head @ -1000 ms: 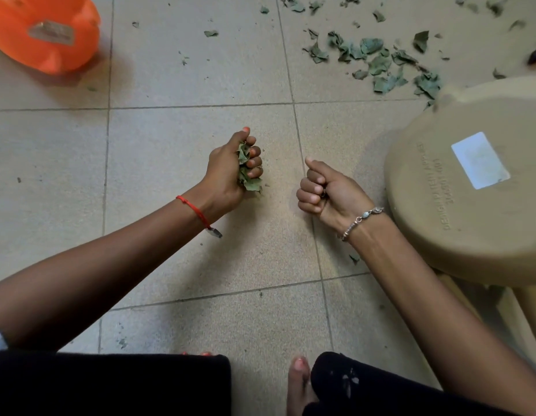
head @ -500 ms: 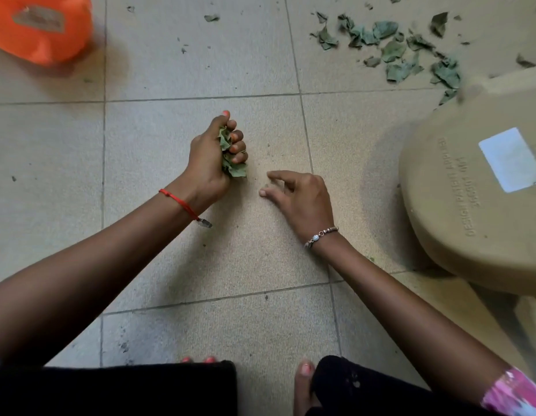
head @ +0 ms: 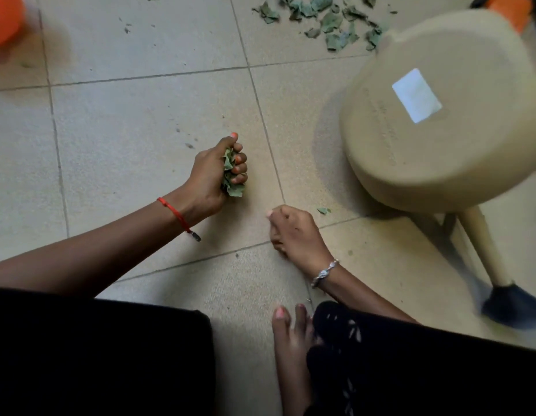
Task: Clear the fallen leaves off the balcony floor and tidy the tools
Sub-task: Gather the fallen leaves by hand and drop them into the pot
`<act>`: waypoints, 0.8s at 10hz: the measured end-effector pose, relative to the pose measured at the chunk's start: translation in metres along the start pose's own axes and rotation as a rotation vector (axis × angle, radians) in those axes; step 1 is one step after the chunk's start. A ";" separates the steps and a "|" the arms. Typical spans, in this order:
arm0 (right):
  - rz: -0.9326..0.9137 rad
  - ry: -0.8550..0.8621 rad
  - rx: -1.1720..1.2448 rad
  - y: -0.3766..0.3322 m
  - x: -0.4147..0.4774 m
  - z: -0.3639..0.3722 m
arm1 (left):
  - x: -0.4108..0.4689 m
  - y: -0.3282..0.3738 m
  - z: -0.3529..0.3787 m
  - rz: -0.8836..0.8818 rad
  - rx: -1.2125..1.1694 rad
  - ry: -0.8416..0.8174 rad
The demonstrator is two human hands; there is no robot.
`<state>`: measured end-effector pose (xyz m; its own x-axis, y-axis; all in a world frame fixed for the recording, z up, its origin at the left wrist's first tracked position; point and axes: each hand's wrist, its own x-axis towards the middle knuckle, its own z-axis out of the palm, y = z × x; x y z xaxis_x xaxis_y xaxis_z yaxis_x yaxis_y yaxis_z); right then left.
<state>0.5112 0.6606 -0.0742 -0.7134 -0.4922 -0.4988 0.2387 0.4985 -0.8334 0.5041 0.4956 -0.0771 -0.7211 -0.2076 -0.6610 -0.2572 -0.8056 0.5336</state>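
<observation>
Head view, looking straight down at the balcony floor [head: 140,115]: the left grip [head: 214,172] is clenched round a bunch of leaves [head: 230,175], green edges poking out between the fingers just above the tiles. The right grip [head: 293,232] sits low on the floor with its fingers curled under, and I cannot tell whether it has pinched anything up. One small leaf scrap [head: 323,210] lies just beside it, near the beige stool [head: 440,115]. The tiles around the two grips carry only fine crumbs, so this patch looks mostly gathered. The big job is up top: a scatter of leaves [head: 326,22] spreads along the far tiles behind the stool, untouched. An orange object [head: 2,19] sits blurred in the far left corner. By my reckoning it's early to midway, with the tools not yet tidied.
</observation>
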 end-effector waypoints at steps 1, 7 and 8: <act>0.133 0.153 0.301 0.005 -0.014 -0.021 | -0.005 -0.009 0.013 -0.015 0.049 -0.041; -0.175 0.651 -0.201 0.041 -0.006 -0.046 | -0.007 -0.013 0.012 0.005 0.118 -0.045; -0.266 0.625 -0.333 0.043 -0.005 -0.045 | -0.006 -0.013 0.010 0.007 0.109 -0.038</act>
<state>0.4953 0.7167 -0.0970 -0.9835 -0.1797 0.0199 -0.1352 0.6576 -0.7411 0.5055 0.5127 -0.0747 -0.7467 -0.1903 -0.6373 -0.3186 -0.7388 0.5939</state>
